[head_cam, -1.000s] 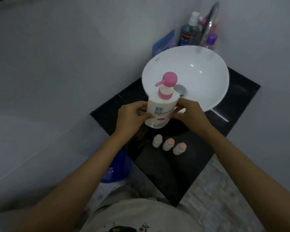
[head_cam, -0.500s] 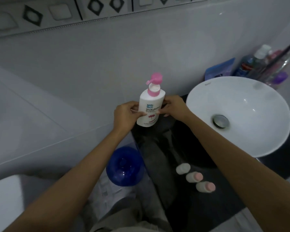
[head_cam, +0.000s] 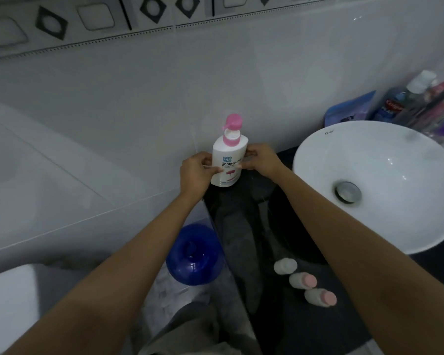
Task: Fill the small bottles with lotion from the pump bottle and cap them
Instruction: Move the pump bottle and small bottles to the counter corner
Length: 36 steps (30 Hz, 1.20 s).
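Lying capped in a row on the near table (head_cam: 280,336), well behind both hands: three small bottles (head_cam: 303,280), nearer the right forearm. Gripping the upright pump bottle (head_cam: 227,160) at the table's far corner: left hand (head_cam: 195,172) and right hand (head_cam: 262,158), one each side.

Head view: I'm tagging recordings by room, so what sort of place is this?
Most likely a home bathroom: a white basin on a dark counter, tiled walls, and toiletry bottles behind the basin.
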Each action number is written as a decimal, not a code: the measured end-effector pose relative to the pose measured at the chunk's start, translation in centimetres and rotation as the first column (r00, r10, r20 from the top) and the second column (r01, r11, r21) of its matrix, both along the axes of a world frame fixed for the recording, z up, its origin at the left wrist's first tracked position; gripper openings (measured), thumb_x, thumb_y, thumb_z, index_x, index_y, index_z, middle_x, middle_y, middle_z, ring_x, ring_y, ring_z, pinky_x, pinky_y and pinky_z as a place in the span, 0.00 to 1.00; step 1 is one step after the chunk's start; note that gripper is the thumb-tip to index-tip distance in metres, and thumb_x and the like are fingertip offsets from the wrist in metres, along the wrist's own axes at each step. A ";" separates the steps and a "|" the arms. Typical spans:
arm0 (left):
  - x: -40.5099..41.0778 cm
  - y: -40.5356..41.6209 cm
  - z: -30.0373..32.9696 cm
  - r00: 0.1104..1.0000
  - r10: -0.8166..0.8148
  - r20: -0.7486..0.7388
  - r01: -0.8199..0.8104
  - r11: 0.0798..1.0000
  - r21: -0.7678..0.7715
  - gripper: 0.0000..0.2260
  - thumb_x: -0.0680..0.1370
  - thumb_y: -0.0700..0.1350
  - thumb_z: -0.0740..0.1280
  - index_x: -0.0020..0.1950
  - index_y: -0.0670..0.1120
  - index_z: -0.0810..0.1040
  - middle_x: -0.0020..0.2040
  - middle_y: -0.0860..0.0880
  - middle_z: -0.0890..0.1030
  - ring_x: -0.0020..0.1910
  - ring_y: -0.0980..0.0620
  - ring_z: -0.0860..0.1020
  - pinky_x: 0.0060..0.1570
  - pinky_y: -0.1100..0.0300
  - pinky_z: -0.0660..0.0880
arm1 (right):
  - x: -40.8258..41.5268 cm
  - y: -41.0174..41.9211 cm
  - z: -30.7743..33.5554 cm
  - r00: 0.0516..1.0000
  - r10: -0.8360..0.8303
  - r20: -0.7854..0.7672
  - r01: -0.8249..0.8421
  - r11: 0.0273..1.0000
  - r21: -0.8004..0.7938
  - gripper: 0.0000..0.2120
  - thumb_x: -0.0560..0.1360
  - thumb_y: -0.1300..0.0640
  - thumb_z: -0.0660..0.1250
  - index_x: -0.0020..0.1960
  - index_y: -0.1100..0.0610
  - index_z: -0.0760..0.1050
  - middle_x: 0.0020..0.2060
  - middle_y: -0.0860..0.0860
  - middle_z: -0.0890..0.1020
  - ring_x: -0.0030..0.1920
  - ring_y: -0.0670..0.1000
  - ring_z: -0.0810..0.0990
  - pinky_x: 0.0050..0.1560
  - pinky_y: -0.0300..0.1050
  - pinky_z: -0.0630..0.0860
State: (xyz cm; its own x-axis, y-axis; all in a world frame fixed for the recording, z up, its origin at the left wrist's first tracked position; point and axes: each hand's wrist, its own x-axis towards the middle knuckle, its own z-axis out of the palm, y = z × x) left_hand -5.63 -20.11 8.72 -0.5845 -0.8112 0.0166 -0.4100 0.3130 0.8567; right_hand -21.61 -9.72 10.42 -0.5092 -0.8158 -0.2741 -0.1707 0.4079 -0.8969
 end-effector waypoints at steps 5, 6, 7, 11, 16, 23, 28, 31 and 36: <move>-0.3 -0.3 -0.3 1.000 0.002 -0.008 -0.002 1.000 0.006 0.13 0.67 0.41 0.77 0.49 0.40 0.82 0.46 0.42 0.85 0.44 0.47 0.82 0.48 0.50 0.80 | 0.0 -0.6 -0.3 0.999 -0.025 0.034 0.025 1.000 -0.014 0.23 0.67 0.73 0.70 0.61 0.67 0.74 0.56 0.64 0.80 0.57 0.60 0.79 0.58 0.54 0.76; -0.3 -0.3 -0.3 1.000 0.005 -0.008 -0.005 1.000 0.010 0.13 0.67 0.41 0.77 0.50 0.40 0.82 0.47 0.42 0.85 0.45 0.47 0.82 0.48 0.50 0.80 | 0.0 -0.7 -0.3 0.999 -0.026 0.041 0.027 0.999 -0.022 0.23 0.68 0.73 0.70 0.62 0.67 0.74 0.56 0.64 0.80 0.58 0.60 0.78 0.58 0.54 0.76; -0.4 -0.3 -0.4 1.000 0.006 -0.010 -0.006 1.000 0.014 0.14 0.67 0.41 0.77 0.50 0.40 0.82 0.48 0.42 0.85 0.45 0.47 0.82 0.48 0.51 0.80 | 0.0 -0.8 -0.3 0.999 -0.030 0.045 0.031 0.999 -0.027 0.23 0.68 0.73 0.70 0.62 0.66 0.73 0.57 0.64 0.79 0.58 0.60 0.78 0.59 0.54 0.76; -0.2 -0.4 -0.5 1.000 -0.017 0.004 0.017 1.000 -0.014 0.16 0.68 0.43 0.77 0.53 0.40 0.81 0.50 0.43 0.84 0.47 0.48 0.82 0.49 0.53 0.80 | 0.1 -0.8 -0.6 0.998 -0.046 0.043 0.047 0.999 -0.026 0.23 0.68 0.71 0.70 0.63 0.64 0.73 0.56 0.61 0.80 0.54 0.56 0.79 0.51 0.46 0.79; 0.2 -0.5 -0.6 0.998 -0.056 0.016 0.056 0.998 0.002 0.19 0.69 0.43 0.76 0.58 0.40 0.79 0.54 0.42 0.83 0.50 0.47 0.81 0.52 0.50 0.79 | 0.8 0.2 0.0 0.989 -0.144 0.032 0.143 0.989 0.037 0.29 0.69 0.66 0.72 0.68 0.62 0.67 0.48 0.56 0.75 0.50 0.53 0.76 0.46 0.43 0.78; 3.1 2.2 -1.8 0.993 0.102 -0.054 -0.103 0.995 -0.011 0.12 0.70 0.40 0.74 0.52 0.40 0.79 0.48 0.43 0.81 0.45 0.49 0.78 0.51 0.50 0.79 | 4.9 9.5 4.4 0.961 -0.255 0.103 0.257 0.966 -0.009 0.18 0.71 0.57 0.72 0.60 0.59 0.75 0.41 0.53 0.83 0.43 0.51 0.84 0.39 0.40 0.79; 4.3 9.4 -2.1 0.954 -0.270 -0.127 0.284 0.952 0.114 0.11 0.69 0.44 0.76 0.49 0.46 0.80 0.44 0.47 0.82 0.43 0.51 0.80 0.48 0.58 0.79 | 9.6 20.8 4.3 0.848 -0.514 -0.127 0.519 0.855 0.000 0.08 0.70 0.53 0.73 0.46 0.55 0.81 0.34 0.51 0.84 0.30 0.44 0.80 0.30 0.30 0.72; 4.2 13.1 -2.2 0.765 -0.642 -0.045 0.644 0.763 0.060 0.19 0.66 0.51 0.78 0.54 0.52 0.80 0.48 0.53 0.80 0.47 0.59 0.78 0.49 0.69 0.74 | 11.9 25.1 2.3 0.788 -0.554 -0.271 0.594 0.799 0.093 0.13 0.66 0.48 0.75 0.47 0.53 0.80 0.36 0.49 0.82 0.35 0.42 0.78 0.36 0.30 0.74; 3.3 16.2 -2.9 0.545 -0.824 0.157 0.829 0.557 0.045 0.31 0.62 0.49 0.80 0.62 0.48 0.76 0.54 0.51 0.77 0.54 0.54 0.74 0.55 0.60 0.73 | 13.9 26.2 -1.5 0.816 -0.174 -0.552 0.413 0.843 0.344 0.23 0.67 0.44 0.72 0.56 0.56 0.76 0.46 0.52 0.78 0.50 0.50 0.73 0.47 0.44 0.71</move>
State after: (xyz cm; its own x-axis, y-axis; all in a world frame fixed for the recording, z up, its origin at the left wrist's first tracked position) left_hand -2.37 -3.93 5.84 -0.9932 0.0318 -0.1118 -0.0702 0.6023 0.7951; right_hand -7.74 16.50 8.92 -0.8634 -0.4595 -0.2082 -0.3340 0.8300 -0.4468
